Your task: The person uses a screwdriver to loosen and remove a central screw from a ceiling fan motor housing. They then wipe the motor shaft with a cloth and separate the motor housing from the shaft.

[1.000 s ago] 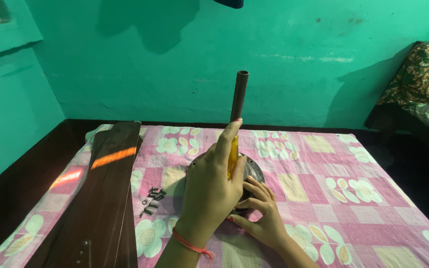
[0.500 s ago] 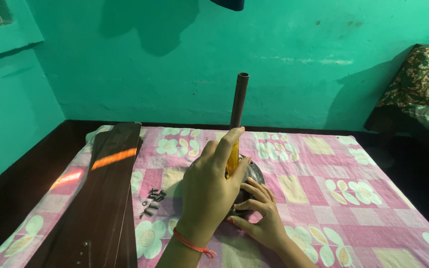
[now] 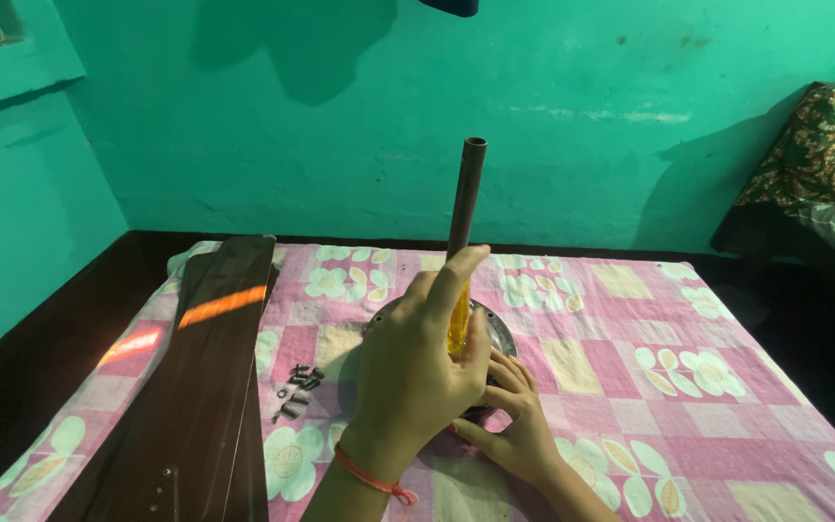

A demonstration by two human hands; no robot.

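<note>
My left hand (image 3: 408, 377), with a red thread at the wrist, is closed around a yellow-handled screwdriver (image 3: 458, 324) held upright over a round metal fan motor (image 3: 500, 333). Its forefinger stretches up along the handle. A brown rod (image 3: 466, 193) rises straight from the motor, just behind the screwdriver. My right hand (image 3: 519, 430) lies flat against the motor's near right side, fingers spread on its edge. The screwdriver's tip and most of the motor are hidden behind my left hand.
Long dark brown fan blades (image 3: 195, 387) lie stacked at the left on a pink flowered cloth (image 3: 649, 387). Several small dark screws (image 3: 297, 387) lie between the blades and the motor. A green wall stands behind, and a patterned cushion (image 3: 823, 145) is at the far right.
My left forefinger has dipped slightly along the rod. Otherwise both hands and the motor stay where they were.
</note>
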